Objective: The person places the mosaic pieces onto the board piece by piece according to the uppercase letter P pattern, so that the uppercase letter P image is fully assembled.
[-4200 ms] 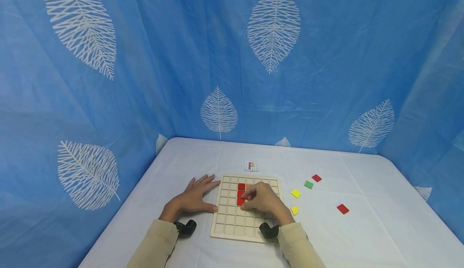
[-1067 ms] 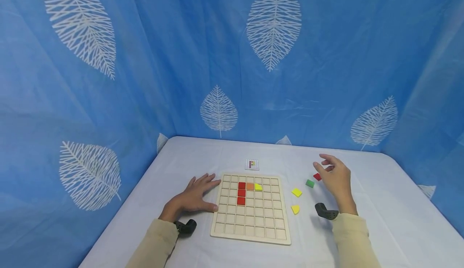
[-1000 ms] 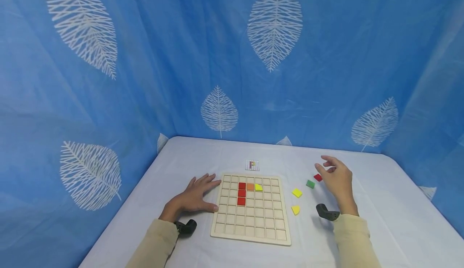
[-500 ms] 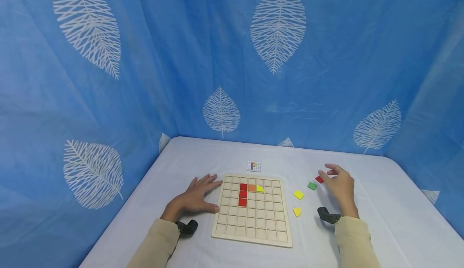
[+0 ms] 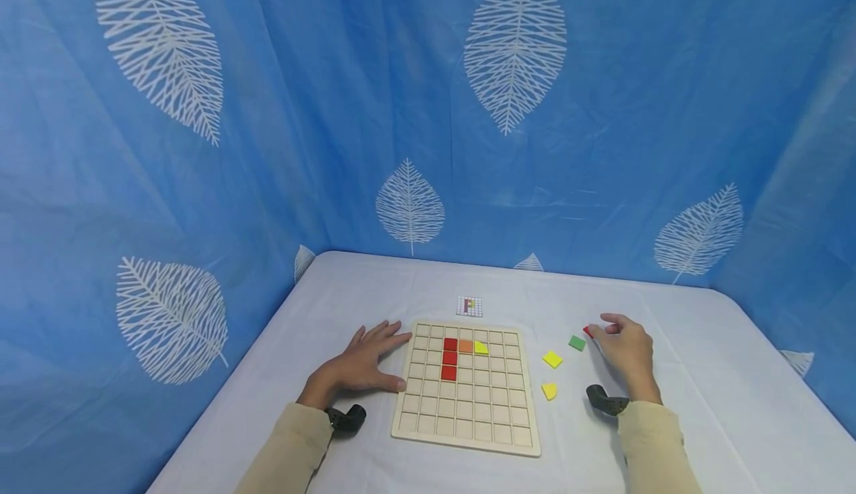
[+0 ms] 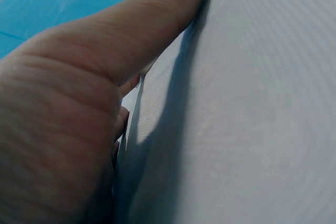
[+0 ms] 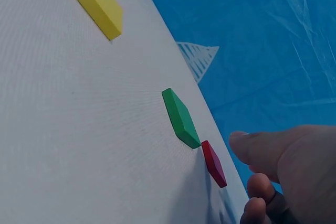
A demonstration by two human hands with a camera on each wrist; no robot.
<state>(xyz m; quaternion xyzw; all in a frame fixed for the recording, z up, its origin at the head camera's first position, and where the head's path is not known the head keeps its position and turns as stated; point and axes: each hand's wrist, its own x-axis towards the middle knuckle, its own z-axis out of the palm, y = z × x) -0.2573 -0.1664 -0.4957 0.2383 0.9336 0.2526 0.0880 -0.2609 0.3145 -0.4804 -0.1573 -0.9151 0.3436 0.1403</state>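
We're looking over a white cloth (image 5: 729, 420) that covers the table right to its rounded far corners, faint creases running across it on the right, and behind it we have a blue curtain (image 5: 602, 137) closing off the far, left and right sides. Big white leaf prints (image 5: 515, 52) are scattered over that curtain, and its folds catch soft light on the right. Down on the surface, the left hand (image 5: 361, 360) lies with its fingers spread wide, holding nothing, thumb tip touching the left edge of the pale gridded board (image 5: 428, 405). On that board we count three red tiles (image 5: 449, 358) in a column, an orange tile (image 5: 466, 346) right of the farthest one, then a yellow piece (image 5: 481, 348). Over to the right, the right hand (image 5: 625, 349) is at a loose red tile (image 7: 214, 165) lying on the cloth; thumb and fingers are parted and bent, and we see no grip on it, though contact we cannot tell. Just left of that sits a green tile (image 5: 577, 342), with two yellow tiles (image 5: 552, 359) nearer us. Beyond the board's far edge lies a small patterned card (image 5: 469, 306).
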